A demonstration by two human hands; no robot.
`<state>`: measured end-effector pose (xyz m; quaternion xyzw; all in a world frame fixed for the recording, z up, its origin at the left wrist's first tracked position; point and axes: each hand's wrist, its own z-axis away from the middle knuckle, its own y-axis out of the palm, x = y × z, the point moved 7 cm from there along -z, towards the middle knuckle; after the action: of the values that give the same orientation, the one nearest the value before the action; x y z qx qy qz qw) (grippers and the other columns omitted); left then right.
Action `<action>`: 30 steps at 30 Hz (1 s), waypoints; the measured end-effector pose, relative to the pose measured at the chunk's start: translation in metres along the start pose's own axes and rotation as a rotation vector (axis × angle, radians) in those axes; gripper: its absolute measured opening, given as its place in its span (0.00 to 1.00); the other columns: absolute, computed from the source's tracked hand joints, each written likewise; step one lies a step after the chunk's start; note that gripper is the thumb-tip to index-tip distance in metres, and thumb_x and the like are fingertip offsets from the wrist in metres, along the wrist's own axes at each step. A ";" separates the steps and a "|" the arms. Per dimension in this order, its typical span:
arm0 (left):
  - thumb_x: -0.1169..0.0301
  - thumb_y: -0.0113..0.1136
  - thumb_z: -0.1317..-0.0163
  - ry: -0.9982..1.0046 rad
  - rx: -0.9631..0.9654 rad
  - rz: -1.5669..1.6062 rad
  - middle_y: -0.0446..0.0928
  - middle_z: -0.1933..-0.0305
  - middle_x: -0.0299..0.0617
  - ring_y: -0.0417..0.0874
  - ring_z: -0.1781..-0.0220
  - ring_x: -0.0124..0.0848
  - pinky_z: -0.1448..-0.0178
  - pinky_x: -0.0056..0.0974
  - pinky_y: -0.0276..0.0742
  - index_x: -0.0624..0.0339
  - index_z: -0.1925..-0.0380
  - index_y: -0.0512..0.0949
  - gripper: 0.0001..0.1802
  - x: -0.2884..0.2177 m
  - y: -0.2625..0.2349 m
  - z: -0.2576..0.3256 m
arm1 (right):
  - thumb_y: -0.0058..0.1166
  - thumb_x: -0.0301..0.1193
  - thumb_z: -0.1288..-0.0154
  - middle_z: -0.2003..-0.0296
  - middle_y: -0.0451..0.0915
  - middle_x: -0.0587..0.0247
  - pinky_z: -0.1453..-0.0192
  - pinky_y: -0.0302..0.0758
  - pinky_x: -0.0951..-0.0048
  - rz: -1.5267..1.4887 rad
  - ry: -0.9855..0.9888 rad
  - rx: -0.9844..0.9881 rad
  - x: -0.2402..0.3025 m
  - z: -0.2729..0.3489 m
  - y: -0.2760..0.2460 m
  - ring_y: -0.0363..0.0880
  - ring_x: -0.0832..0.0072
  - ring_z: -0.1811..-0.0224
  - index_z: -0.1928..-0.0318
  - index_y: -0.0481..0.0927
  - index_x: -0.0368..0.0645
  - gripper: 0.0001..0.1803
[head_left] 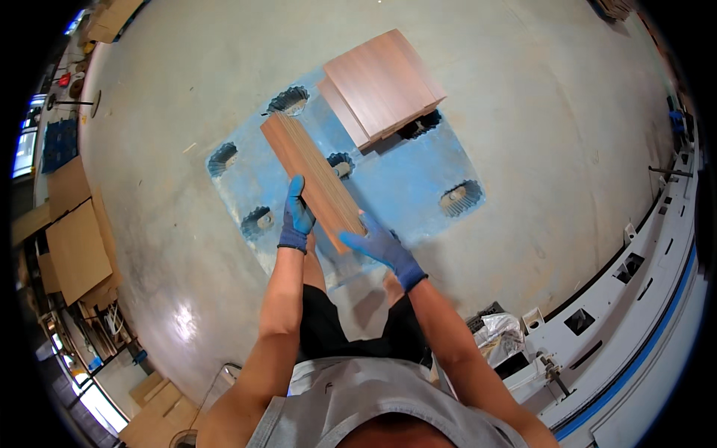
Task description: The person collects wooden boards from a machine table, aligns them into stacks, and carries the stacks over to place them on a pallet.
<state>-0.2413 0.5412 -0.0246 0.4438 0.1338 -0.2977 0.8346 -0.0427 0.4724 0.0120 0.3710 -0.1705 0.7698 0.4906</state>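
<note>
A bundle of narrow wood-grain boards (310, 172), their layered edges showing on the right, slants away from me over the blue pallet (280, 183). My left hand (297, 216), in a blue and purple glove, grips the bundle's left side with the thumb pointing up along it. At the near end, my gloved right hand (385, 248) holds the right corner, its thumb across the end and its fingers along the right side. Part of those fingers is hidden. Wider wood-grain panels (381, 78) lie piled on the pallet's far right part.
The pallet has several dark recesses, one at its right corner (461, 198). A long pale machine (635, 328) with a blue stripe runs along the right. Beside it lies a silvery wrapped item (499, 334). Cardboard sheets (78, 250) lean at the left. Grey floor (164, 224) surrounds the pallet.
</note>
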 end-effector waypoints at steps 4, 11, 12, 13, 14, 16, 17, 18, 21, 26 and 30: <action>0.55 0.67 0.34 -0.024 -0.022 -0.019 0.76 0.36 0.52 0.79 0.36 0.48 0.31 0.55 0.76 0.60 0.32 0.68 0.36 0.000 -0.039 -0.115 | 0.69 0.53 0.41 0.29 0.66 0.38 0.29 0.70 0.65 -0.015 -0.002 -0.205 -0.038 -0.109 -0.009 0.70 0.59 0.29 0.23 0.51 0.29 0.60; 0.57 0.69 0.35 -0.171 -0.167 0.000 0.78 0.39 0.49 0.80 0.39 0.44 0.32 0.50 0.77 0.62 0.34 0.70 0.35 0.030 -0.095 -0.287 | 0.61 0.29 0.30 0.40 0.72 0.61 0.50 0.76 0.79 -0.524 -0.035 -0.408 -0.083 -0.268 -0.037 0.73 0.82 0.48 0.21 0.52 0.36 0.44; 0.57 0.69 0.36 -0.181 -0.137 -0.021 0.78 0.39 0.50 0.80 0.38 0.44 0.32 0.50 0.77 0.62 0.34 0.70 0.35 0.027 -0.103 -0.309 | 0.61 0.29 0.31 0.40 0.72 0.61 0.50 0.76 0.80 -0.541 -0.088 -0.449 -0.084 -0.287 -0.038 0.73 0.82 0.47 0.21 0.53 0.36 0.43; 0.57 0.70 0.36 -0.184 -0.115 -0.049 0.78 0.39 0.50 0.80 0.38 0.44 0.32 0.50 0.77 0.62 0.34 0.69 0.36 0.019 -0.117 -0.328 | 0.61 0.29 0.31 0.40 0.72 0.62 0.50 0.75 0.80 -0.563 -0.142 -0.479 -0.073 -0.305 -0.034 0.73 0.81 0.47 0.21 0.54 0.36 0.43; 0.58 0.70 0.37 -0.178 -0.095 -0.048 0.77 0.38 0.51 0.80 0.38 0.46 0.32 0.53 0.77 0.61 0.33 0.69 0.36 0.010 -0.129 -0.343 | 0.63 0.32 0.32 0.39 0.71 0.62 0.44 0.73 0.78 -0.649 -0.146 -0.430 -0.066 -0.320 -0.029 0.72 0.79 0.43 0.21 0.53 0.36 0.45; 0.57 0.70 0.36 -0.195 -0.078 -0.051 0.77 0.38 0.52 0.80 0.38 0.46 0.32 0.53 0.77 0.61 0.32 0.68 0.37 0.024 -0.126 -0.362 | 0.65 0.33 0.34 0.37 0.70 0.57 0.39 0.73 0.74 -0.689 -0.130 -0.485 -0.079 -0.337 -0.041 0.71 0.75 0.40 0.21 0.51 0.34 0.48; 0.56 0.70 0.36 -0.194 -0.053 -0.058 0.77 0.39 0.53 0.79 0.38 0.47 0.33 0.54 0.78 0.60 0.31 0.66 0.38 0.028 -0.118 -0.368 | 0.67 0.35 0.35 0.34 0.69 0.52 0.34 0.73 0.70 -0.725 -0.131 -0.532 -0.086 -0.342 -0.048 0.71 0.71 0.36 0.22 0.49 0.32 0.51; 0.57 0.69 0.35 -0.208 -0.014 -0.094 0.77 0.38 0.52 0.79 0.37 0.46 0.32 0.52 0.77 0.60 0.32 0.67 0.37 0.023 -0.115 -0.373 | 0.67 0.35 0.35 0.33 0.67 0.55 0.33 0.71 0.69 -0.741 -0.168 -0.524 -0.083 -0.349 -0.050 0.69 0.71 0.35 0.21 0.49 0.33 0.51; 0.57 0.70 0.36 -0.183 0.033 -0.109 0.77 0.37 0.51 0.79 0.37 0.44 0.31 0.51 0.76 0.61 0.32 0.67 0.38 0.023 -0.101 -0.380 | 0.67 0.36 0.36 0.33 0.67 0.58 0.33 0.71 0.71 -0.852 -0.178 -0.548 -0.094 -0.359 -0.054 0.68 0.72 0.34 0.21 0.50 0.36 0.51; 0.56 0.70 0.37 -0.148 0.009 -0.226 0.76 0.36 0.49 0.78 0.35 0.42 0.30 0.49 0.75 0.62 0.31 0.65 0.40 0.031 -0.105 -0.395 | 0.67 0.37 0.35 0.33 0.67 0.60 0.35 0.71 0.72 -0.955 -0.137 -0.587 -0.110 -0.367 -0.058 0.68 0.73 0.35 0.21 0.52 0.40 0.49; 0.56 0.70 0.37 -0.071 0.050 -0.287 0.75 0.35 0.48 0.77 0.34 0.41 0.29 0.48 0.73 0.62 0.31 0.65 0.40 0.037 -0.105 -0.408 | 0.66 0.37 0.34 0.35 0.70 0.61 0.35 0.70 0.70 -1.021 -0.119 -0.651 -0.118 -0.370 -0.060 0.70 0.73 0.37 0.21 0.53 0.41 0.48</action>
<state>-0.2601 0.8169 -0.3454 0.4301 0.1585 -0.4327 0.7763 -0.1101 0.6579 -0.3274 0.2793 -0.2248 0.3237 0.8756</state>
